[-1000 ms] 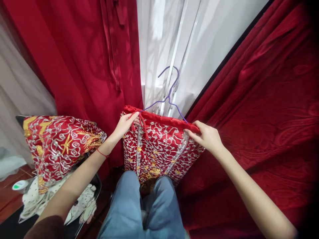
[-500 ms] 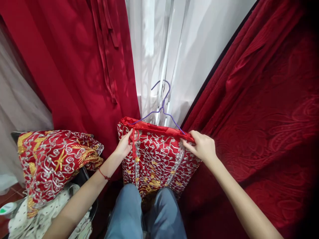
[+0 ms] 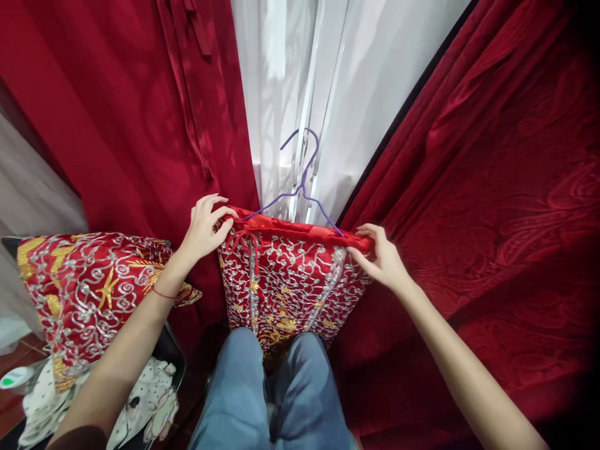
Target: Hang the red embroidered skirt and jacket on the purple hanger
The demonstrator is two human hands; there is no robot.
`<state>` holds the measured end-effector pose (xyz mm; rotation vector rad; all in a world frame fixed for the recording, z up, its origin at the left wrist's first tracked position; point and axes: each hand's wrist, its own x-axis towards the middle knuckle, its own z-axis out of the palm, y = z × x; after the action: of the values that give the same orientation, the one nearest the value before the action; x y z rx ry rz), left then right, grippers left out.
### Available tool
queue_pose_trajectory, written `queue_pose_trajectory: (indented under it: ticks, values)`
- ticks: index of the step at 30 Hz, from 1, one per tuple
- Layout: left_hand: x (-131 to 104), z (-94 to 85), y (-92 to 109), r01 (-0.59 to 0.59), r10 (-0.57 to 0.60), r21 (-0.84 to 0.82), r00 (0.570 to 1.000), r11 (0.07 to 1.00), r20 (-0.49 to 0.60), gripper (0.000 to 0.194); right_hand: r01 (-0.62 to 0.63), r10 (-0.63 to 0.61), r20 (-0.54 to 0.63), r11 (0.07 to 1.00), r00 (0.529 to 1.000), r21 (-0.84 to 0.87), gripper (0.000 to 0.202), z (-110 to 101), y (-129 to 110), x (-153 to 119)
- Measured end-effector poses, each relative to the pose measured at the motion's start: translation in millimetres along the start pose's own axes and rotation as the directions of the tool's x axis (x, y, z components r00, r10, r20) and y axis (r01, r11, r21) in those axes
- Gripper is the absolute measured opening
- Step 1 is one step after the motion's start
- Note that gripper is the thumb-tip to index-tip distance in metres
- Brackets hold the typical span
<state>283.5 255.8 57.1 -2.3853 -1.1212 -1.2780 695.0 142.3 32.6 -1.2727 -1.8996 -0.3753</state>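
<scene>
A red skirt point(image 3: 281, 275) with silver swirls and gold sequin motifs hangs spread in front of my knees, its plain red waistband uppermost. Inside the waistband sit the arms of a purple hanger point(image 3: 304, 181), whose hook points up. My left hand point(image 3: 206, 228) pinches the waistband's left corner between thumb and fingers, beside a small tied red cord point(image 3: 246, 240). At the opposite corner, my right hand point(image 3: 382, 256) grips the band, thumb in front and fingers behind. The skirt's lower end is hidden behind my knees.
On the left, a matching red embroidered garment point(image 3: 94, 294) lies over a dark chair point(image 3: 175, 356) with a white dotted cloth point(image 3: 140, 394). Red drapes point(image 3: 135, 125) and a red patterned cloth point(image 3: 492, 250) flank a white curtain point(image 3: 272, 94).
My left hand has moved left and up from the tied cord to the waistband's corner. My right hand stays at the right corner, its fingers shifted slightly. The view has tilted a little.
</scene>
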Motion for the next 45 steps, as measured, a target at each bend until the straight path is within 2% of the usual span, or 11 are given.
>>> queue_pose_trajectory:
  ticks: [3, 7, 13, 16, 20, 24, 27, 31, 34, 38, 45]
  values:
    - [6.8, -2.4, -10.6, -0.049, 0.032, 0.125, 0.990, 0.991, 0.136, 0.031, -0.042, 0.035, 0.073, 0.995, 0.997, 0.094, 0.033, -13.4, 9.9, -2.6]
    - [14.0, -2.7, -14.9, -0.063, 0.041, 0.230, 0.994, 0.971, 0.101, 0.031, -0.006, -0.020, 0.234, 0.994, 0.972, 0.109, 0.025, -37.6, 9.9, 8.8]
    - [10.7, -8.4, -5.8, 0.135, -0.128, -0.055, 0.985, 0.989, 0.114, 0.030, 0.006, -0.100, 0.279, 0.947, 0.955, 0.320, 0.035, -54.3, -13.4, 37.9]
    - [3.3, -10.3, 5.1, 0.192, -0.184, -0.124, 0.980, 0.974, 0.070, 0.030, -0.101, 0.015, 0.228, 0.923, 0.973, 0.371, 0.037, -48.0, -23.2, 42.5]
    - [-3.1, -7.7, 17.7, 0.223, -0.227, -0.185, 0.974, 0.957, 0.001, 0.028, -0.142, 0.145, 0.021, 0.911, 0.989, 0.386, 0.038, -33.5, -26.3, 43.9]
    - [-3.1, 1.3, 13.4, 0.304, -0.347, -0.336, 0.935, 0.891, -0.072, 0.032, -0.164, 0.289, -0.219, 0.875, 0.932, 0.455, 0.036, -19.5, -16.0, 45.6]
    - [-2.2, 10.2, 6.6, 0.327, -0.398, -0.405, 0.911, 0.854, -0.104, 0.037, -0.198, 0.354, -0.266, 0.858, 0.897, 0.474, 0.037, -12.4, -6.0, 46.4]
    - [-5.8, 22.1, 10.1, 0.357, -0.410, -0.415, 0.911, 0.837, -0.043, 0.028, -0.260, 0.319, -0.152, 0.913, 0.935, 0.315, 0.031, -5.0, -4.5, 45.0]
    - [-9.9, 32.7, 17.5, 0.356, -0.390, -0.320, 0.920, 0.878, -0.046, 0.028, -0.351, 0.352, -0.023, 0.936, 0.936, 0.014, 0.029, 3.9, -11.5, 43.1]
    - [-12.1, 47.5, 22.3, 0.441, -0.471, -0.193, 0.868, 0.876, -0.155, 0.039, -0.391, 0.377, -0.106, 0.867, 0.920, -0.308, 0.043, 17.5, -18.8, 42.2]
    - [-14.7, 51.4, 21.0, 0.445, -0.477, -0.212, 0.868, 0.870, -0.134, 0.040, -0.367, 0.297, -0.242, 0.868, 0.923, -0.335, 0.045, 25.9, -16.4, 30.7]
